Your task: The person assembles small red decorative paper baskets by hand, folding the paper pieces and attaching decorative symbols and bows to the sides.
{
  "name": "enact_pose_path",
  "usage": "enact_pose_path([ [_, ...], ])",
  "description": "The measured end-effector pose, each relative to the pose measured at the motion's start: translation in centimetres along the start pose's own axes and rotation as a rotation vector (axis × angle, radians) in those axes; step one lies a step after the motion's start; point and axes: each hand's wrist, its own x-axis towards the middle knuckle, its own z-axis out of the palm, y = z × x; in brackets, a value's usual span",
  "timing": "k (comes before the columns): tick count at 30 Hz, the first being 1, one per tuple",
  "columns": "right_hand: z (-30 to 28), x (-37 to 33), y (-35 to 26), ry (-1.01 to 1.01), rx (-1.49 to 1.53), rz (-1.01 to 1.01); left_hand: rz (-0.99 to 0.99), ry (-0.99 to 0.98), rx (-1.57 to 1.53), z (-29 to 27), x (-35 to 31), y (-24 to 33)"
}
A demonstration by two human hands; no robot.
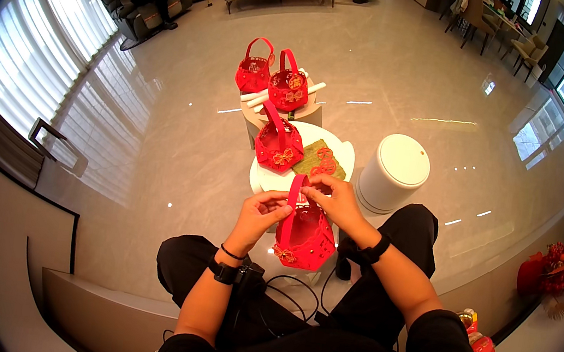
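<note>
Left hand (pixel 263 213) and right hand (pixel 340 202) both pinching the flat strap handle of a faceted, felt-looking red basket (pixel 307 242), open-topped, gold bow (pixel 285 255) low on its side. It's held between the knees, at the near edge of a glossy white table (pixel 348 157) with rounded edges. On that: second basket (pixel 274 148), rough green mat (pixel 310 160). Right: smooth white cylindrical bin (pixel 396 171). Farther: two more lattice-rimmed baskets (pixel 287 94), smooth white rolls (pixel 256 98).
</note>
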Motion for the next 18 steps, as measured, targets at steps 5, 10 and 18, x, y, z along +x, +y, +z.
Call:
enact_pose_path([
  [5, -0.19, 0.20, 0.54, 0.041, -0.125, -0.133, 0.007, -0.002, -0.004, 0.34, -0.06, 0.13],
  [10, -0.29, 0.14, 0.13, 0.005, -0.162, -0.126, -0.015, -0.004, 0.007, 0.39, -0.15, 0.29],
  [18, -0.28, 0.16, 0.38, -0.001, -0.162, -0.085, -0.027, -0.012, -0.003, 0.40, -0.15, 0.02],
])
